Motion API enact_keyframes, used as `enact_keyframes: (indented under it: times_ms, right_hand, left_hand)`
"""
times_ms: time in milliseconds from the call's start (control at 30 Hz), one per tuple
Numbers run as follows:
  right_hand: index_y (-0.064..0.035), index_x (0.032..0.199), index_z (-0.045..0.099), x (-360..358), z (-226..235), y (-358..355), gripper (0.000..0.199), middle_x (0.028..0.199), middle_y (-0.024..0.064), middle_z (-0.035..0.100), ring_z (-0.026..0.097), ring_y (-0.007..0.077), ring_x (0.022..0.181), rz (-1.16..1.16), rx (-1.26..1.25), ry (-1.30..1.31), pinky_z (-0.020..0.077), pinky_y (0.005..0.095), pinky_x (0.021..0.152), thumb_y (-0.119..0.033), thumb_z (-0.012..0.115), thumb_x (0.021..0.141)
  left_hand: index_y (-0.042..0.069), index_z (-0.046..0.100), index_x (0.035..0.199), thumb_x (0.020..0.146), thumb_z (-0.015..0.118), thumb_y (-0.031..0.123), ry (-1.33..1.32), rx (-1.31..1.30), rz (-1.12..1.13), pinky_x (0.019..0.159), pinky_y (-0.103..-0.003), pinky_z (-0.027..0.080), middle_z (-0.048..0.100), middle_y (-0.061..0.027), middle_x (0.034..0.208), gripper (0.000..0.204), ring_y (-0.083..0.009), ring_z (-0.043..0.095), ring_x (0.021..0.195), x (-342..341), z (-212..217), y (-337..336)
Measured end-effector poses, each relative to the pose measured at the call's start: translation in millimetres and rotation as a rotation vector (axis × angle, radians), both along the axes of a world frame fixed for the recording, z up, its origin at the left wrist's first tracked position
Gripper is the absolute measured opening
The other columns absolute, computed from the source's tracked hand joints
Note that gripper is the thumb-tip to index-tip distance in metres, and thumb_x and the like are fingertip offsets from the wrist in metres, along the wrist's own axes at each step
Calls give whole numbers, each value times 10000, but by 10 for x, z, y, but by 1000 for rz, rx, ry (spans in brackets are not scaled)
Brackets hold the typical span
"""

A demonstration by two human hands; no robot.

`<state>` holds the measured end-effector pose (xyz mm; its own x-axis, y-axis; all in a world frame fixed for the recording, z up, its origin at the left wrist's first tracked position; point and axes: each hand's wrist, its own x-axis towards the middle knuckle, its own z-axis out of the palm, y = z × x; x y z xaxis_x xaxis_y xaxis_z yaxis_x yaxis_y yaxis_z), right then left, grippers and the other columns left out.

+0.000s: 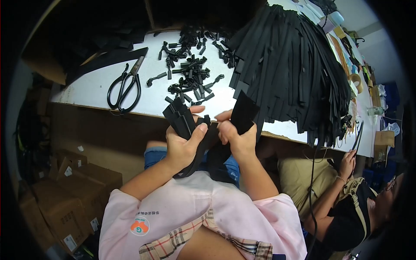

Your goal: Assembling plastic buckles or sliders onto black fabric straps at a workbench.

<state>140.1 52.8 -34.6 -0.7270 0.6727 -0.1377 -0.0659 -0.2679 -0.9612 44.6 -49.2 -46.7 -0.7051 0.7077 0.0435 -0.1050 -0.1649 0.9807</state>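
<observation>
My left hand grips a bundle of black zippers just below the white table's front edge, thumb across the tapes. My right hand is closed on a wide black zipper tape, its fingers pinching near a small black slider between the two hands. The lower ends of the tapes hang down over my lap. A scatter of loose black zipper pulls lies on the table just beyond my hands.
Black-handled scissors lie on the table at left. A large heap of long black zippers drapes over the table at right. Another person sits at lower right, a hand raised. Cardboard boxes stand on the floor at left.
</observation>
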Motion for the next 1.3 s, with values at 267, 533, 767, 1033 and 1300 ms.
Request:
enact_keyframes:
  times_ms: [267,533,767,1033,1300]
  right_hand:
    - [-12,788,564,-23,30,-89,155,602,-5,502,424,52,476,95,-249,47,327,183,414,-123,650,722]
    - [-21,719,523,-28,86,-104,101,555,11,462,409,70,439,144,-429,87,323,198,405,-84,601,724]
    - [-35,655,481,25,141,-59,73,512,17,419,371,86,370,258,-593,23,320,225,386,-22,536,701]
    - [-36,627,469,45,92,-28,76,492,21,401,377,96,369,262,-679,66,320,230,384,-24,526,676]
    - [17,712,527,82,10,-236,54,566,-7,482,424,47,473,6,93,-22,348,206,427,-33,548,716]
  left_hand:
    - [-26,506,982,789,537,58,-173,71,-95,602,-172,397,550,-20,754,213,-46,493,663,-50,118,-30]
    - [-35,519,957,748,567,84,-373,61,-207,588,-172,405,554,-39,745,246,-62,506,650,-129,174,-51]
    - [-24,558,887,717,555,55,-277,26,-336,506,-155,349,538,-2,689,187,-22,453,577,-216,111,-68]
    - [-9,572,835,688,510,-17,47,66,-356,449,-152,279,429,68,562,160,10,336,488,-176,66,-43]
    - [-9,561,832,690,511,5,158,-46,-259,499,-177,315,468,18,657,151,-25,370,546,-107,66,-75]
